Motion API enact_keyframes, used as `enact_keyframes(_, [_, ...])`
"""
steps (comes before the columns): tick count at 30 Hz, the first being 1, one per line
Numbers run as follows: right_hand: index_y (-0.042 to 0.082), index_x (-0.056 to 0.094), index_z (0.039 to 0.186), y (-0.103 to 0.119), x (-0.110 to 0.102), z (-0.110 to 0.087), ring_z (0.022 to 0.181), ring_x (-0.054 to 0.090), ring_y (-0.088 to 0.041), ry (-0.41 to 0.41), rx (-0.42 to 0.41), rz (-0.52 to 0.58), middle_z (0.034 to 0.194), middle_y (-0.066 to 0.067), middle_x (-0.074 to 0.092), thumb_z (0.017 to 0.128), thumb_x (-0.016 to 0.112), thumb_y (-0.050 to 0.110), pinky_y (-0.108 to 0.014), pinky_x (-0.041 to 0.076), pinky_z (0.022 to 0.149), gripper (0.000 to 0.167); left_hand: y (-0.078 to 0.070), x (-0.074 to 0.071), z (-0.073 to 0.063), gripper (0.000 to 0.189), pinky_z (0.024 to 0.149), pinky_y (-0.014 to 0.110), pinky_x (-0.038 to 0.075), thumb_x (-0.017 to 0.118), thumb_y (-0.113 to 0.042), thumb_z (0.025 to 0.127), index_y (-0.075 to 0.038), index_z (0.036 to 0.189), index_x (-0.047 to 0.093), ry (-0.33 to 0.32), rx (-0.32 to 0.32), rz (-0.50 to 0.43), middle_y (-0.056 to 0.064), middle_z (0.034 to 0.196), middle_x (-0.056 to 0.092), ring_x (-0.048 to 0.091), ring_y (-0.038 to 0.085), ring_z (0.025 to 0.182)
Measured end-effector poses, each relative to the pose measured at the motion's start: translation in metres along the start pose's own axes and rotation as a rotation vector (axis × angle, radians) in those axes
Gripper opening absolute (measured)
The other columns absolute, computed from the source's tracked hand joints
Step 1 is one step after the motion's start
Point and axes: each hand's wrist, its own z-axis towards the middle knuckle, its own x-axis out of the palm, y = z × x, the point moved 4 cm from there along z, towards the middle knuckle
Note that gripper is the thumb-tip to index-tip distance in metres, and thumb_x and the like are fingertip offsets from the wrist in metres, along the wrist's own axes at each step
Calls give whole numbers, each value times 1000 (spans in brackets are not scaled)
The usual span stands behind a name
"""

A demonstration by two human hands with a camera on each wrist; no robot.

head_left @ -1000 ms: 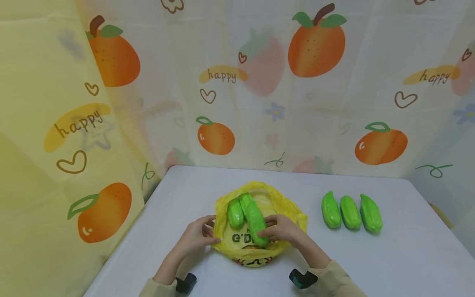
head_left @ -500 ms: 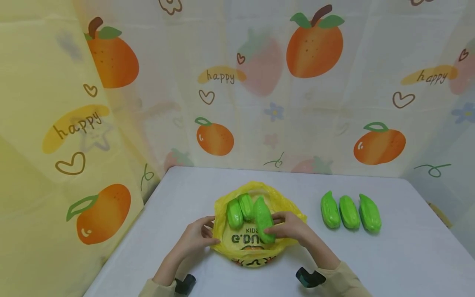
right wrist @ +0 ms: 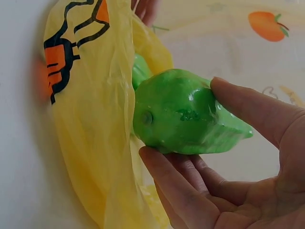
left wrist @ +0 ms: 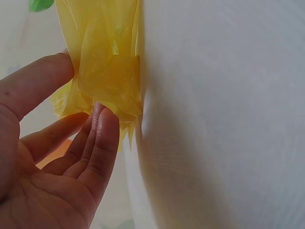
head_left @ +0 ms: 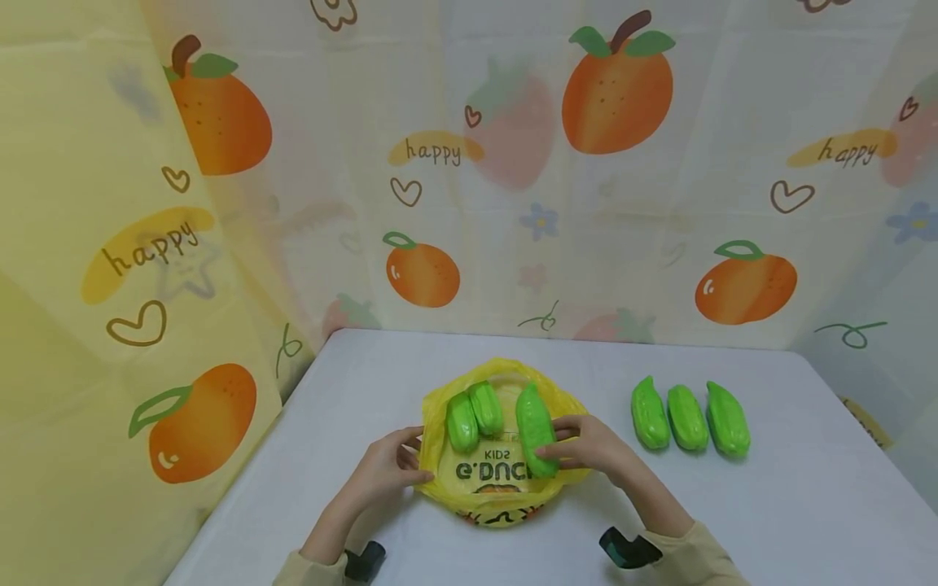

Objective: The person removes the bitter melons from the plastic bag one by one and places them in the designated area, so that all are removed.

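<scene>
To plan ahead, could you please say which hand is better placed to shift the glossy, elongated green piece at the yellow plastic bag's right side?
Probably the right hand: it grips the green piece, while the left hand holds the left edge of the yellow bag.

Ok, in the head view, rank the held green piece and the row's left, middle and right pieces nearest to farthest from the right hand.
1. Held green piece: in the right hand.
2. Left piece: row's near end, rightward.
3. Middle piece: between its neighbours.
4. Right piece: row's far end.
</scene>
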Motion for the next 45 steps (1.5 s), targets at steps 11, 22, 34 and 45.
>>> enact_keyframes(11, [-13, 45, 129, -4, -13, -8, 87, 65, -18, 11, 7, 21, 113, -20, 58, 73, 82, 22, -36, 57, 75, 76, 1, 1, 1, 72, 65, 22, 51, 85, -19, 67, -5, 131, 54, -1, 8, -2, 7, 104, 63, 60, 13, 79])
enact_keyframes(22, [-14, 41, 132, -8, -26, -18, 92, 64, -21, 19, 12, 5, 117, -23, 57, 76, 80, 24, -37, 57, 75, 79, 0, 0, 1, 72, 64, 22, 50, 85, -20, 68, -6, 131, 54, 0, 10, 14, 7, 105, 63, 59, 12, 78])
enact_keyframes(34, [-18, 38, 132, -20, -43, -30, 93, 64, -22, 20, 55, -39, 116, -25, 57, 77, 79, 27, -38, 57, 74, 82, -2, 0, 1, 72, 65, 21, 50, 85, -21, 69, -4, 131, 53, 8, 19, 14, 7, 105, 62, 60, 13, 79])
enact_keyframes(45, [-17, 42, 129, -37, -58, -40, 92, 64, -20, 3, 124, -105, 112, -20, 62, 76, 79, 34, -37, 57, 73, 83, 3, 1, 2, 72, 65, 21, 51, 85, -22, 69, -5, 131, 53, 15, 20, 3, 8, 106, 62, 60, 13, 80])
